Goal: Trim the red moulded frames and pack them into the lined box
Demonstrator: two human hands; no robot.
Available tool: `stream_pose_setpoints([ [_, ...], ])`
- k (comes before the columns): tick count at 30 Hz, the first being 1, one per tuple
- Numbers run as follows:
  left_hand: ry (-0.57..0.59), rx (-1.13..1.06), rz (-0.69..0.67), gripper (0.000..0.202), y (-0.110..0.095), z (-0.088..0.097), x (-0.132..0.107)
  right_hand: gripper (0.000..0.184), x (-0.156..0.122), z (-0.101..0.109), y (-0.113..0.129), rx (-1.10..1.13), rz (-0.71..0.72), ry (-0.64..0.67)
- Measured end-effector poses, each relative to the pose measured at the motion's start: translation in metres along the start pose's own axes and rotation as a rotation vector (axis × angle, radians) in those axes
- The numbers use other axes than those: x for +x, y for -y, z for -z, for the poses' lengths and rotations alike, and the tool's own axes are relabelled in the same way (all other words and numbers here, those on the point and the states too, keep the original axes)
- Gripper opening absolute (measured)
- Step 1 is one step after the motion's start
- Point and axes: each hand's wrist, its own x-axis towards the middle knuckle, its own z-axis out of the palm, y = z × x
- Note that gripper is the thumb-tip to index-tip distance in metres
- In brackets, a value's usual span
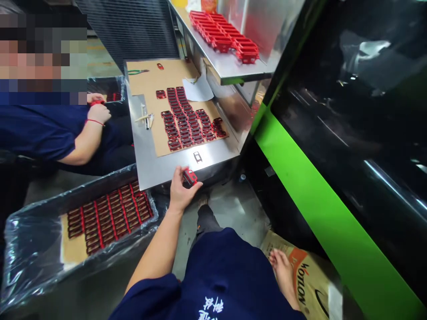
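My left hand (182, 192) is closed on a red and black plastic part (190, 176), held between thumb and fingers just off the front edge of the metal table (147, 171). Near it, a thin dark rectangular frame (198, 157) lies on the bare metal. Behind that, rows of similar red and black parts (187, 122) cover a sheet of brown cardboard (160, 149). My right hand (282, 265) hangs low at my side beside a printed sack (313, 284); its fingers are loosely curled and apart, with nothing visible in them.
A plastic-lined bin (36, 222) with rows of parts stands at left. Beyond it sits a co-worker (36, 133), hands on a red piece. Red parts (223, 33) lie on the upper shelf. Green-handled pliers (137, 71) rest on the cardboard. A green-edged machine (300, 191) borders the right.
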Motion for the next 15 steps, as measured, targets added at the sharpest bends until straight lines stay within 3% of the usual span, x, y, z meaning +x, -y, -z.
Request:
stream_pose_setpoints([
  [3,0.079,-0.105,-0.112,0.097,0.006,0.007,0.018,0.044,0.058,-0.059,0.053,-0.081,0.198,0.140],
  [7,0.150,-0.165,-0.215,0.102,0.001,0.028,0.042,0.034,0.120,-0.158,0.160,-0.258,0.488,0.387],
  [11,0.218,-0.241,-0.283,0.101,-0.007,0.060,0.070,0.071,0.154,-0.258,0.252,-0.490,0.710,0.583],
  [13,0.239,-0.286,-0.339,0.101,-0.007,0.073,0.082,0.089,0.165,-0.294,0.277,-0.602,0.752,0.654],
  [15,0.235,-0.315,-0.370,0.102,-0.006,0.083,0.092,0.097,0.175,-0.317,0.290,-0.700,0.757,0.698],
])
